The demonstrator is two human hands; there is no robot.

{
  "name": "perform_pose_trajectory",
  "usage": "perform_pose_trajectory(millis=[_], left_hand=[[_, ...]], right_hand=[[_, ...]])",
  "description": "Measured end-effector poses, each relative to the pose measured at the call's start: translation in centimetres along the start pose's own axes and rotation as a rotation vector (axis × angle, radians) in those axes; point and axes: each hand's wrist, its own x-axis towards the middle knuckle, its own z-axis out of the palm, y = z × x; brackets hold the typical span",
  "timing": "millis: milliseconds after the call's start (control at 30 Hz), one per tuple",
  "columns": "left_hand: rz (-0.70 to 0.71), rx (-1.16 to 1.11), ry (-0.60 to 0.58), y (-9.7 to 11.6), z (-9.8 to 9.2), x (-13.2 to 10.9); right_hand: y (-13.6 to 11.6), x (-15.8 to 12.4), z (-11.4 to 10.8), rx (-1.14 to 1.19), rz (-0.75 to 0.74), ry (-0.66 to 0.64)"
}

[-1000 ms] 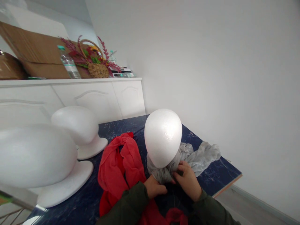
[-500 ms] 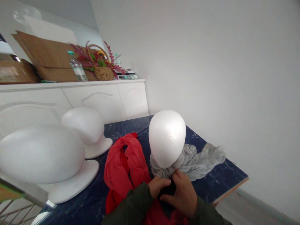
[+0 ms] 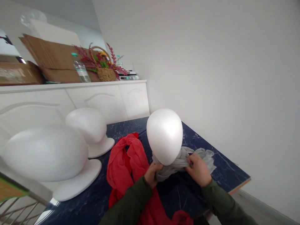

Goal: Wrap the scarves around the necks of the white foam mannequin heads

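Observation:
A white foam mannequin head (image 3: 164, 136) stands on the dark blue marbled table (image 3: 185, 193), a grey scarf (image 3: 174, 167) gathered round its neck. Below the chin, my left hand (image 3: 152, 173) is closed on the scarf at the front of the neck. Farther right, my right hand (image 3: 198, 168) pinches the scarf's loose length, whose end lies spread on the table. Part of the scarf is hidden behind the head. Left of my left hand lies a red scarf (image 3: 130, 156), looped and trailing toward the near edge, partly under my left sleeve.
Two more white mannequin heads, a near one (image 3: 47, 153) and a farther one (image 3: 86, 125), stand at the left. A white cabinet (image 3: 103, 103) behind carries cardboard (image 3: 53, 53), a water bottle (image 3: 81, 69) and a flower basket (image 3: 106, 74). The wall (image 3: 211, 78) borders the table's right side.
My hands were together below the chin. My right hand has moved right and up along the grey scarf, drawing its loose end in; my left hand has moved slightly up to the neck.

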Motion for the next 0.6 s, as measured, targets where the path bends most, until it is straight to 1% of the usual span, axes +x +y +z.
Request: perform_pose_trajectory(millis=[67,100,133,167,233,333,400,433,467,533,600], left_hand=[[-0.110,0.068,-0.107,0.7,-0.6,0.2],[-0.139,0.104,-0.146,1.0,-0.9,0.4],[-0.140,0.131,-0.157,1.3,-1.2,0.5],[-0.120,0.143,-0.138,1.5,-1.5,0.7],[-0.048,0.119,-0.053,1.6,-1.8,0.9],[0.040,0.012,0.088,1.6,-1.8,0.9],[0.036,-0.044,0.142,1.6,-1.7,0.8],[0.016,-0.062,0.149,1.7,-1.6,0.7],[-0.013,-0.072,0.144,1.8,-1.7,0.7],[-0.070,-0.056,0.119,2.1,-2.1,0.7],[-0.087,0.027,0.093,2.6,-2.9,0.9]], right_hand=[[1.0,0.6,0.1,0.037,0.051,-0.016],[1.3,0.8,0.3,0.088,0.069,-0.041],[1.4,0.9,0.5,0.155,0.077,-0.072],[1.5,1.0,0.7,0.231,0.077,-0.104],[1.4,0.9,1.1,0.404,0.072,-0.156],[0.8,0.7,1.6,0.758,0.150,-0.265],[0.5,0.5,1.8,1.026,0.229,-0.349],[0.5,0.5,2.0,1.135,0.266,-0.368],[0.5,0.5,2.1,1.215,0.296,-0.359],[0.8,0.5,2.4,1.292,0.329,-0.260],[1.2,0.6,2.5,1.239,0.332,-0.141]])
